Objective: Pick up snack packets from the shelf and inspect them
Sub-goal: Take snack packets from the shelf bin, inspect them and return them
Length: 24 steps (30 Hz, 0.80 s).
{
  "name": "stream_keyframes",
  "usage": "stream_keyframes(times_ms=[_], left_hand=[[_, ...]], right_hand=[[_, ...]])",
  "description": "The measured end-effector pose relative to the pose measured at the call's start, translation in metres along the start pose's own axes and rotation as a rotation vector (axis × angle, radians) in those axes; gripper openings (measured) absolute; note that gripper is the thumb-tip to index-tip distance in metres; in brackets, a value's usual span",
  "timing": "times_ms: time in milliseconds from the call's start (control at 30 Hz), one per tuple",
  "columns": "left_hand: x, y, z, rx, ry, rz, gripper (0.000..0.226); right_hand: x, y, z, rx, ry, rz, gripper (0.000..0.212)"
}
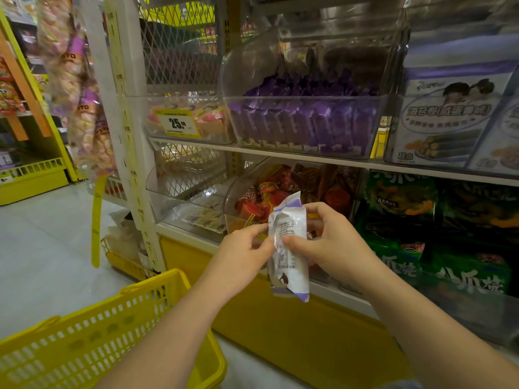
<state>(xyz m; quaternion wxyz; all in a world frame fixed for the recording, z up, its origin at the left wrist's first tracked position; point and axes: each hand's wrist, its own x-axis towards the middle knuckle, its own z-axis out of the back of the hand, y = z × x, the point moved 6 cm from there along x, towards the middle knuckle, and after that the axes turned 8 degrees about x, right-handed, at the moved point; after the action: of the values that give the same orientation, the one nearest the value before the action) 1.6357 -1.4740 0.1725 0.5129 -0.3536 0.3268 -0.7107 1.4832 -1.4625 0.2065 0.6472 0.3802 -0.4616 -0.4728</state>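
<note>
The shelf (309,153) carries clear bins on two levels. The upper bin (303,130) holds purple packets; the lower bin (238,189) holds red ones. Green bags (466,279) stand to the right of the lower bin. A yellow basket (84,341) sits at lower left, under the left forearm.

The packet (289,248) is off the shelf. It is held upright in front of the lower bin, between both hands, printed back panel toward the camera.

Left hand (241,256): fingers curled, pinching the packet's left edge at about mid-height.
Right hand (331,242): thumb pressed on the facing panel, fingers wrapped behind the right side.

Handling, as judged:
- Weight: light; a two-point pinch carries it with no visible sag.
- Body: thin film, soft and crinkled; it creases under the thumb.
- Surface: glossy, likely slippery; a flat thumb pad should hold better than a fingertip.
- Contents: unknown, possibly brittle. Avoid squeezing the middle.
- Grip points: the side edges, or the crimped seals at top and bottom, which are the stiffest parts. To turn it over, hold one edge and rotate with the other hand.
</note>
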Motion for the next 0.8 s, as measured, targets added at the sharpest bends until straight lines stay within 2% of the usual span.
stream_keyframes(times_ms=[100,267,500,600,667,800], left_hand=[[0.002,0.003,-0.001,-0.089,0.042,0.029,0.039],[-0.001,0.0,-0.007,-0.152,0.146,0.051,0.069],[-0.008,-0.006,-0.006,-0.196,0.215,0.052,0.074],[-0.013,-0.01,-0.008,-0.323,0.267,0.087,0.069],[-0.015,-0.014,-0.009,-0.414,0.28,0.095,0.057],[-0.017,-0.024,-0.003,-0.488,0.262,0.059,0.035]], right_hand=[[0.001,-0.001,0.003,0.021,0.026,0.001,0.041],[0.003,-0.004,0.005,0.09,0.036,-0.028,0.039],[0.002,-0.007,0.002,0.196,0.039,-0.084,0.038],[0.002,-0.008,0.0,0.29,0.051,-0.124,0.036],[0.0,-0.007,-0.004,0.417,0.115,-0.18,0.036],[-0.003,-0.003,-0.008,0.604,0.173,-0.252,0.05]])
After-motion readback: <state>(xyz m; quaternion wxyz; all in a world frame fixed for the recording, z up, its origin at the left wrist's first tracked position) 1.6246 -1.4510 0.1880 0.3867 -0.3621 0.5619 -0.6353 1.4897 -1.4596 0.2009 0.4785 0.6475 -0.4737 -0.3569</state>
